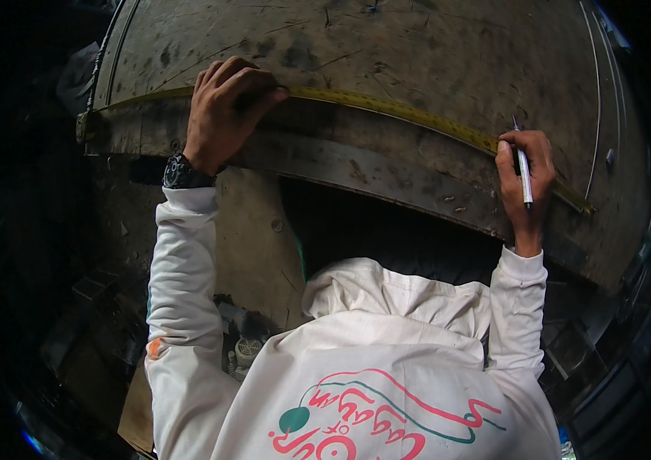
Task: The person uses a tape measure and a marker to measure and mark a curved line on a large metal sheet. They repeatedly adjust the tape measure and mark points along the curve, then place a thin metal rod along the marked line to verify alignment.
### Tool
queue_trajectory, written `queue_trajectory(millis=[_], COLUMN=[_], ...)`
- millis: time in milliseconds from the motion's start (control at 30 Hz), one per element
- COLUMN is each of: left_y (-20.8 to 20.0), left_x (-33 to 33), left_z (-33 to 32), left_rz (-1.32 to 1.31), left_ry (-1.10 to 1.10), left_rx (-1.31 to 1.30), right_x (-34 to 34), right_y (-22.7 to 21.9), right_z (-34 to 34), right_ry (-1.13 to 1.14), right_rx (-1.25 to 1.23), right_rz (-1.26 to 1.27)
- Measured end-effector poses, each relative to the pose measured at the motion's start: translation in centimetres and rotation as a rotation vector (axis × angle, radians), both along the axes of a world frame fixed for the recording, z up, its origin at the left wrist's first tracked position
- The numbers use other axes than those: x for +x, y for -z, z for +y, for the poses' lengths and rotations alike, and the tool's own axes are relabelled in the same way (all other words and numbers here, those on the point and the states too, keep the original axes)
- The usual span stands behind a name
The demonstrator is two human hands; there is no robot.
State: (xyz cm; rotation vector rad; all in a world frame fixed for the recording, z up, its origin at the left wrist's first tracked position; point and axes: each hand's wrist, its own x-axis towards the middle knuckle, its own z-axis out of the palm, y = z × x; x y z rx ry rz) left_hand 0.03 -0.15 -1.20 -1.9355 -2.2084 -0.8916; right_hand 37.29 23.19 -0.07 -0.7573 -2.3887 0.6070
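A yellow tape measure blade [387,107] stretches across a dark, scratched metal sheet [433,54], close to its near edge. My left hand [225,111], with a dark watch [184,173] at the wrist, is curled over the blade left of the middle, its fingers and thumb closed on it. On the right, my right hand [532,172] has a slim white pen [525,172] between its fingers, the thin tip pointing away from me. That hand's thumb and index finger also touch the blade's near edge. The blade runs on under the hand to the right.
A lower metal strip [356,165] runs along the sheet's near side. Thin pale rods or lines [595,100] lie along the sheet's right side. Below left stands a dusty machine part with a round vented cover [247,350]. The surroundings are dark.
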Motion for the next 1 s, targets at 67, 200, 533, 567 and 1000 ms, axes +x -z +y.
queue_trajectory(millis=[67,200,533,567,1000], left_y=[0.04,0.38,0.36,0.31,0.32], left_x=[-0.01,-0.13,0.17,0.2,0.08], left_z=[0.0,0.09,0.28,0.28,0.27], left_rz=[-0.009,-0.06,-0.04,-0.022,-0.04], left_ry=[0.0,-0.015,-0.045,-0.041,-0.035], left_rx=[0.001,-0.032,-0.052,-0.038,-0.058], right_x=[0.09,0.26,0.26,0.26,0.21], right_y=[0.05,0.16,0.09,0.15,0.22], right_z=[0.05,0.14,0.23,0.18,0.22], right_ry=[-0.007,-0.008,0.013,0.011,0.015], right_rx=[0.025,0.056,0.015,0.015,0.007], right_rz=[0.007,0.017,0.005,0.008,0.026])
